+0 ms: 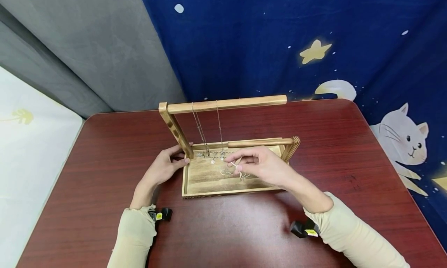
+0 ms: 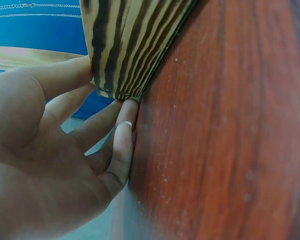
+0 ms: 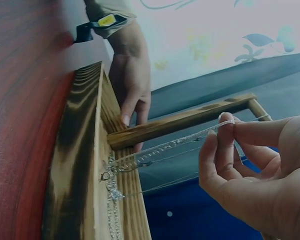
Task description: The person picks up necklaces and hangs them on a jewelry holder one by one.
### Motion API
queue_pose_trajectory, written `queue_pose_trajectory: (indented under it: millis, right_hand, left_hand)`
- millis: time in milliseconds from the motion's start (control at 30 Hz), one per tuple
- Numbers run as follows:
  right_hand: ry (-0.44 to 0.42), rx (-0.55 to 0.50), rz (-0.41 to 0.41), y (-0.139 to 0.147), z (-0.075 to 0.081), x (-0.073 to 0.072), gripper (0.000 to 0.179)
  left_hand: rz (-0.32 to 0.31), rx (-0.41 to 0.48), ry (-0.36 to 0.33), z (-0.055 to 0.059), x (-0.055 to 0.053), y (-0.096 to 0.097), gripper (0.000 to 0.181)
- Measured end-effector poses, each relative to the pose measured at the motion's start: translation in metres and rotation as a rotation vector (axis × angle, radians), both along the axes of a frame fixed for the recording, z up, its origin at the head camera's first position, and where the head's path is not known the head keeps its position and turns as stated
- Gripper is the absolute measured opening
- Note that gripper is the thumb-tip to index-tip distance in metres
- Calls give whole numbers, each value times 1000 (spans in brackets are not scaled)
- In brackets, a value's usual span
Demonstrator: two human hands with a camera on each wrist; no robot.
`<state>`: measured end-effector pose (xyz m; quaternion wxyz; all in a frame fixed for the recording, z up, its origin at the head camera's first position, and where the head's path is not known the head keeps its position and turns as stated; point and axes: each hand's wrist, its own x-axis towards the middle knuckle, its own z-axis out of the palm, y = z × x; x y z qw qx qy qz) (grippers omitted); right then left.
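A wooden jewelry stand [image 1: 206, 178] has a tray base, a tall bar on a left post and a lower bar at its right. My left hand [image 1: 164, 165] grips the stand's left end by the post, thumb on the near side; in the left wrist view its fingers touch the striped wooden end [image 2: 135, 45]. Over the tray, my right hand [image 1: 269, 165] pinches a thin silver necklace [image 3: 162, 148] between thumb and fingertips. The chain slants down into the tray, where a clasp [image 3: 105, 176] shows. Other necklaces [image 1: 199, 128] hang from the tall bar.
Loose chains [image 1: 227, 172] lie in the tray below my right hand. The stand sits on a dark red wooden table [image 1: 115, 151]. Behind are a grey curtain [image 1: 104, 46] and a blue curtain [image 1: 244, 46] with stars and a cat.
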<state>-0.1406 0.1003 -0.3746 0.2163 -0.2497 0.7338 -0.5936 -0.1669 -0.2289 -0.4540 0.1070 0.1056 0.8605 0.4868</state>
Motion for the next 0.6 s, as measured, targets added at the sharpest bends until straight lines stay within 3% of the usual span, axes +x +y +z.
queue_pose_trajectory:
  millis: [200,433,600]
  right_hand:
    - [-31,-11,17,4,8,1,34]
    - [20,-62,40,8,15,2,36]
    - [-15,-122,34,10,19,3,41]
  left_hand:
    - [-9,16,-3,-1,-1,0,49]
    - [-11,15,2,1,0,1,49]
    - [-14,31,0,1,0,1,49]
